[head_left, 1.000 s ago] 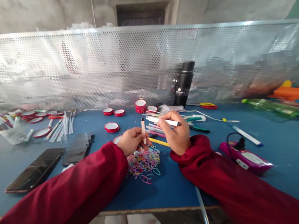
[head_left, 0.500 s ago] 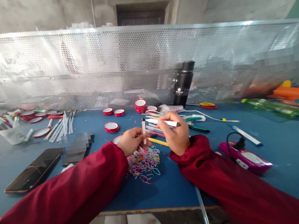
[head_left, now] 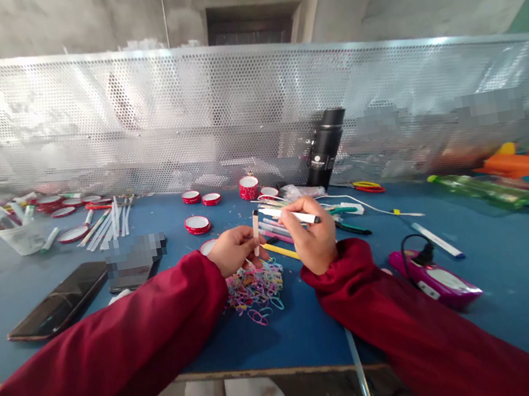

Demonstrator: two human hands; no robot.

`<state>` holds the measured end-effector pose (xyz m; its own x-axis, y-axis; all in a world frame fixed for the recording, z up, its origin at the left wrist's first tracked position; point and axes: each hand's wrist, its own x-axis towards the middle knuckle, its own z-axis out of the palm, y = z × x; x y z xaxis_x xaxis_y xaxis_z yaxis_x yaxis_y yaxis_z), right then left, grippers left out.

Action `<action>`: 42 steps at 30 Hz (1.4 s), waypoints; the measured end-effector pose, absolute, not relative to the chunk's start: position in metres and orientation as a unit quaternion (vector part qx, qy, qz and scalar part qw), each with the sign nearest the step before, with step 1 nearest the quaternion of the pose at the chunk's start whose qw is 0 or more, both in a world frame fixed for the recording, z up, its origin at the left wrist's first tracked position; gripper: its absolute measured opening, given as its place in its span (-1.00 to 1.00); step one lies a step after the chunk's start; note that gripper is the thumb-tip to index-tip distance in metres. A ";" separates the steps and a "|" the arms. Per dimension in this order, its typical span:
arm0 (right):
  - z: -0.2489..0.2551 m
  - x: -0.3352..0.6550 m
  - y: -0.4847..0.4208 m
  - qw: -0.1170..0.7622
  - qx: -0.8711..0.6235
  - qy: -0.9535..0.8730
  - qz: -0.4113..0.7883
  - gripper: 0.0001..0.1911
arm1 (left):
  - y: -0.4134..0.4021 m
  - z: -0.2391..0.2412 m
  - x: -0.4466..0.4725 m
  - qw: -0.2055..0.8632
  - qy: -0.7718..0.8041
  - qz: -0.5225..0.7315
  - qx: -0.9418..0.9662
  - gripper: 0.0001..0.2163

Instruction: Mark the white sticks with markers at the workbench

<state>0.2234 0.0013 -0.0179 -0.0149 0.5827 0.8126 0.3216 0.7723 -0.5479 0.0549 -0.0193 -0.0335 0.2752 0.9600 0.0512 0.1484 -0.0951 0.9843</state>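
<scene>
In the middle of the view, my left hand (head_left: 234, 250) pinches a thin, pale stick with a black top end (head_left: 256, 234), held upright. My right hand (head_left: 313, 236) is closed around a white marker with a black rear end (head_left: 306, 216). The marker's front end points left toward the top of the stick, with a small gap between them. Beneath my left hand lies a pile of colourful small elastic bands (head_left: 256, 287). Behind my hands are several pens, among them a yellow one (head_left: 281, 251).
Two phones, one of them dark (head_left: 61, 301), lie left of my arm. Red round tins (head_left: 197, 225) and a black bottle (head_left: 327, 150) stand toward the perforated metal screen (head_left: 170, 119). A purple power strip (head_left: 435, 281) sits at right, near a white marker (head_left: 437, 240).
My right hand and the marker have shifted very slightly right, widening the gap to the stick. My left hand stays nearly in place.
</scene>
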 end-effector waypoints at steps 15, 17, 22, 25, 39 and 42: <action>-0.019 0.224 0.003 0.623 -0.323 -0.705 0.100 -0.89 | -0.019 -0.034 0.055 0.503 0.447 0.406 0.619 -0.88; -0.019 0.224 0.002 0.624 -0.322 -0.705 0.100 -0.89 | -0.020 -0.034 0.055 0.501 0.445 0.405 0.622 -0.88; -0.018 0.223 0.000 0.619 -0.320 -0.710 0.103 -0.88 | -0.020 -0.033 0.056 0.490 0.452 0.399 0.630 -0.91; -0.017 0.222 -0.001 0.618 -0.316 -0.712 0.109 -0.88 | -0.021 -0.033 0.056 0.486 0.453 0.398 0.633 -0.91; -0.018 0.222 -0.002 0.608 -0.313 -0.722 0.107 -0.89 | -0.019 -0.035 0.056 0.471 0.457 0.399 0.640 -0.90; -0.017 0.221 -0.003 0.611 -0.316 -0.718 0.104 -0.89 | -0.019 -0.036 0.055 0.452 0.462 0.392 0.655 -0.90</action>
